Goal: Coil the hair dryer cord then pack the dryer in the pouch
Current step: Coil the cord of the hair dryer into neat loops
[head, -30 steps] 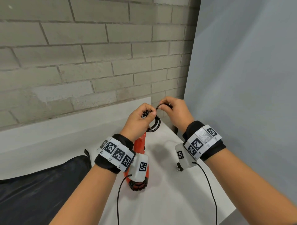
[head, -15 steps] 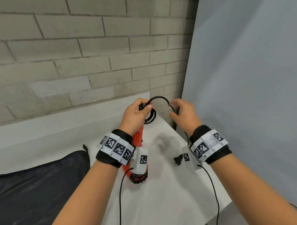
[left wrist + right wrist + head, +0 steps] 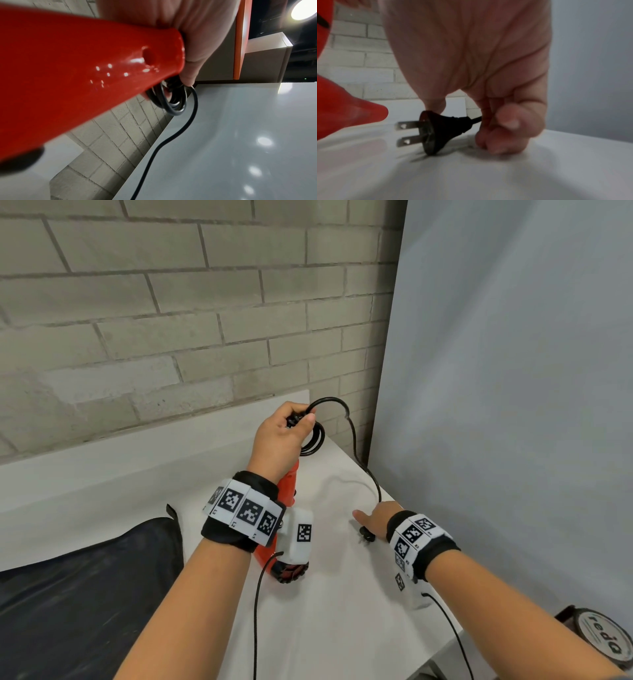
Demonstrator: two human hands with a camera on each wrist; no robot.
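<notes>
1. head: our right hand [image 3: 375, 517] had dropped from the loops to the plug [image 3: 365, 537] on the table [image 3: 342, 611]; our left hand [image 3: 281, 436] gripped the coiled cord [image 3: 313, 440] at the red dryer [image 3: 286, 491]; the pouch [image 3: 85, 577] lay left.
2. left wrist: the tail hung loose.
3. right wrist: fingers [image 3: 508, 121] curled on the cord behind the plug; we judged one last loop remained.
</notes>
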